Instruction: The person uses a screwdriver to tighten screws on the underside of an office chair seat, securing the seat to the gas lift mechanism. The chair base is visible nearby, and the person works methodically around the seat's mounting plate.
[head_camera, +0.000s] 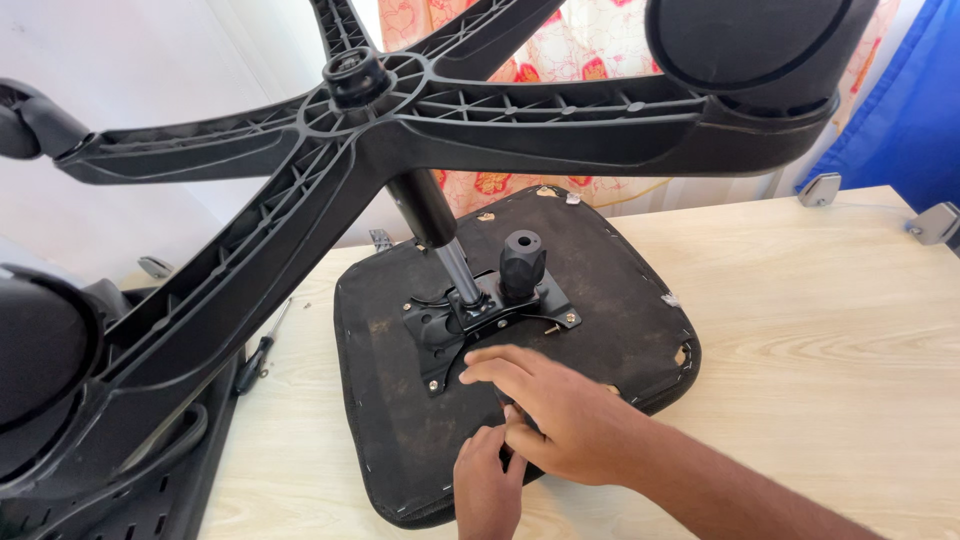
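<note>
Light wood table (800, 300) against a white wall, floral curtain upper centre, blue cloth upper right. Upside-down black chair seat (400, 420) lies centre frame on the table, its metal plate (440, 335) bolted in the middle, gas cylinder (440, 240) rising from it into a five-arm star base (300, 190) that fills the upper left and top; one knob (522, 262) stands beside the cylinder. Both hands sit on the seat, lower centre, just below the plate. Right hand (560, 410) is flat and spread, fingers pressing the fabric, gripping nothing. Left hand (488, 480) is tucked against it, fingers curled; cannot tell if it pinches anything. Step looks like work on the plate's fastenings, likely feeling for or seating a small part; next move probably calls for a tool. One screwdriver (262, 345) lies left on the table, well apart from the hands. Counts: one seat, one plate, three casters seen, two metal brackets at right edge.
</note>
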